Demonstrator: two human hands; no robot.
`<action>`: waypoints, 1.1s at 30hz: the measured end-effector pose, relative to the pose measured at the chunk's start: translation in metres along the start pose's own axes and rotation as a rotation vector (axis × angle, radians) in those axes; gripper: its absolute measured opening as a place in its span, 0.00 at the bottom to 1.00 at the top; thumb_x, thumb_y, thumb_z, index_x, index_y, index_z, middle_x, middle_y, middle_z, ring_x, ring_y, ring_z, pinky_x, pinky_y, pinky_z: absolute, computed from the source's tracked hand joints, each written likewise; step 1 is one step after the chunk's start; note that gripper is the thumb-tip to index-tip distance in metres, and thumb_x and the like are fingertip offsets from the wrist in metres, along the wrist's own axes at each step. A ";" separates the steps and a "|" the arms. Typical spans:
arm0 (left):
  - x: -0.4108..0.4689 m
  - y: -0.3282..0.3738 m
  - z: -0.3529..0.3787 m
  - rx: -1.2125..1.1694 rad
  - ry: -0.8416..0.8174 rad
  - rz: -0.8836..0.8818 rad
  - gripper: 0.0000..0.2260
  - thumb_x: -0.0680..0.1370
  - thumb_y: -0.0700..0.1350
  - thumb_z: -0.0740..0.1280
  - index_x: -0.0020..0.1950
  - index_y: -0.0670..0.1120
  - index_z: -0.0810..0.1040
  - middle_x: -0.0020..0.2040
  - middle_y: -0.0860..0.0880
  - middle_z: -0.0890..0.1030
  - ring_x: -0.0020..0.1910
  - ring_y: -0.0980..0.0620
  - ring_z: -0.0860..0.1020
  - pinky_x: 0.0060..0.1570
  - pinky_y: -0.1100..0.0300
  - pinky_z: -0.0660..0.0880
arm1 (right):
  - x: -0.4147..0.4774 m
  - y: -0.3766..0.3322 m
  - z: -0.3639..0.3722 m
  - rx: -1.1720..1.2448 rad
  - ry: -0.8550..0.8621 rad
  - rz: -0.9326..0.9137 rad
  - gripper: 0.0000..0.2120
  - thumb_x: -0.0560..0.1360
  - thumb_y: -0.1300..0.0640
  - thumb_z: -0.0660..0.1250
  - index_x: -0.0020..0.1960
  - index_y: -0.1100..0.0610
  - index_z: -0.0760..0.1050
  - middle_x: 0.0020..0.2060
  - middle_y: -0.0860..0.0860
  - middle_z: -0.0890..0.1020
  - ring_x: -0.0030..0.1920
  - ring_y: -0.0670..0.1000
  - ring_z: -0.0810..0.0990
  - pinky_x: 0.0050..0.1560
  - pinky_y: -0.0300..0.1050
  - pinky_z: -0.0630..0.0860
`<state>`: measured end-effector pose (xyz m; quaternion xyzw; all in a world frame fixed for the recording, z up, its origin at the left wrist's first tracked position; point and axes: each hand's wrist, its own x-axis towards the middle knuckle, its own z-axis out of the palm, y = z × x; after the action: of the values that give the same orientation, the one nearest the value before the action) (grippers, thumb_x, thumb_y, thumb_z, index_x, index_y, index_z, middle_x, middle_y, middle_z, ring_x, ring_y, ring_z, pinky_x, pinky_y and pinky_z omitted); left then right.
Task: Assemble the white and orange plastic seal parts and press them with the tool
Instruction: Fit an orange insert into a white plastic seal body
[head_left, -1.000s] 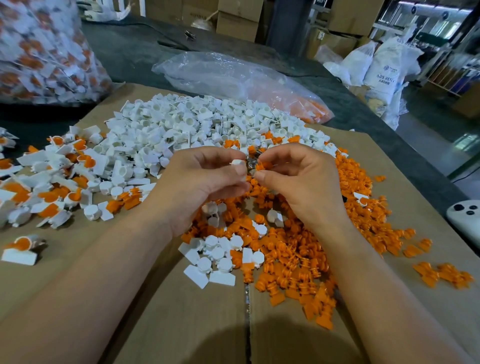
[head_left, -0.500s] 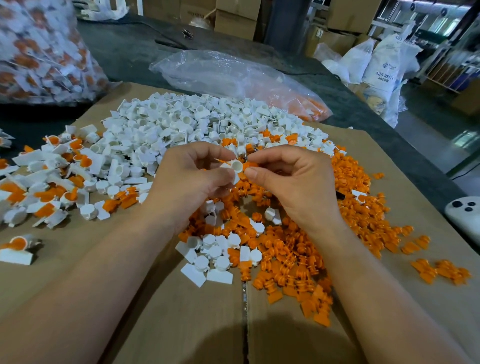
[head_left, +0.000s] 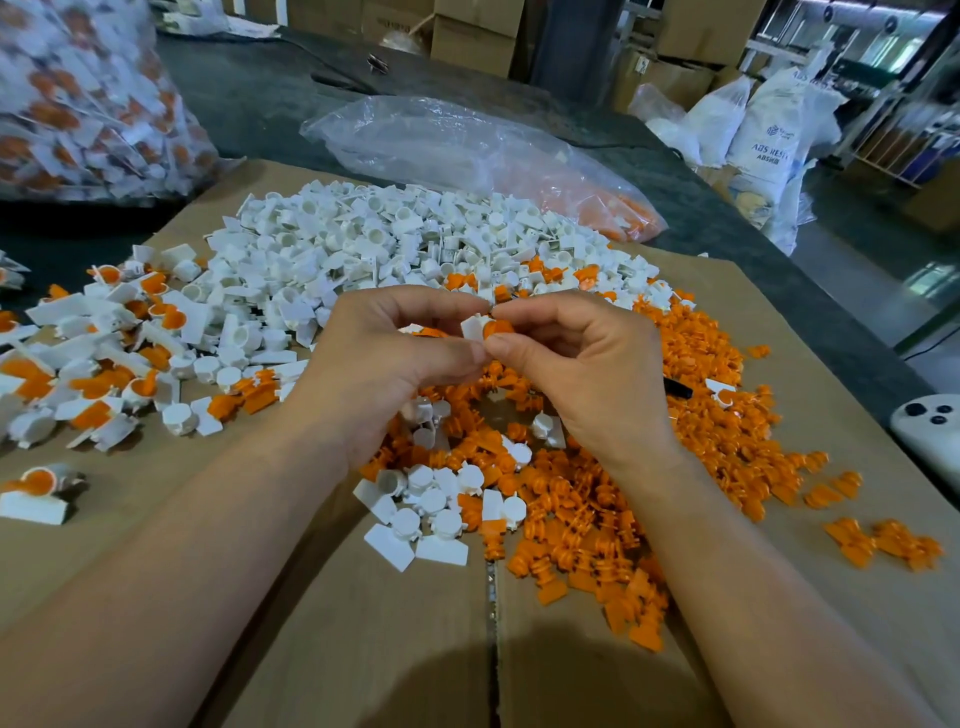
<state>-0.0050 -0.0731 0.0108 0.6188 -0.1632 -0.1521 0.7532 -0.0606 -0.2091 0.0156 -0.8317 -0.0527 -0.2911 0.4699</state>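
My left hand (head_left: 384, 364) and my right hand (head_left: 582, 364) meet above the middle of the cardboard, fingertips together. Between them sit a white seal part (head_left: 474, 328) and an orange seal part (head_left: 500, 328), pressed against each other. My left thumb and fingers pinch the white part; my right thumb and forefinger pinch the orange one. Below the hands lies the heap of loose orange parts (head_left: 597, 499). Behind them spreads the heap of loose white parts (head_left: 374, 249). No pressing tool is plainly visible.
Joined white-and-orange seals (head_left: 98, 358) lie at the left on the cardboard sheet (head_left: 363, 649). A clear plastic bag (head_left: 467, 150) lies behind the heaps, a full bag of seals (head_left: 78, 98) at far left. A white controller (head_left: 930, 431) sits at the right edge.
The hands rose a little and the parts turned: the white cup seen between the fingertips now shows its flat tab with the orange part set against it.
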 end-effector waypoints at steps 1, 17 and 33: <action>0.000 0.000 0.000 -0.012 0.000 -0.001 0.12 0.66 0.30 0.72 0.41 0.47 0.84 0.41 0.42 0.84 0.38 0.45 0.83 0.39 0.59 0.80 | 0.000 0.000 0.000 -0.002 -0.002 -0.006 0.14 0.66 0.62 0.73 0.46 0.47 0.77 0.38 0.44 0.80 0.39 0.44 0.81 0.41 0.35 0.78; -0.003 -0.001 0.000 0.245 0.022 0.178 0.14 0.63 0.36 0.76 0.41 0.54 0.81 0.33 0.59 0.82 0.34 0.61 0.80 0.38 0.69 0.77 | 0.001 -0.001 -0.004 0.145 -0.036 0.215 0.08 0.70 0.65 0.70 0.39 0.53 0.78 0.28 0.48 0.81 0.28 0.46 0.81 0.28 0.35 0.76; -0.006 -0.003 0.003 0.245 0.030 0.200 0.13 0.57 0.44 0.74 0.41 0.51 0.81 0.34 0.58 0.83 0.34 0.60 0.81 0.35 0.70 0.76 | 0.000 -0.003 -0.003 0.050 -0.089 0.163 0.11 0.72 0.65 0.69 0.37 0.50 0.76 0.27 0.48 0.81 0.28 0.46 0.80 0.29 0.40 0.78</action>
<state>-0.0118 -0.0741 0.0079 0.6890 -0.2301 -0.0457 0.6858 -0.0627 -0.2104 0.0189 -0.8334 -0.0129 -0.2135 0.5096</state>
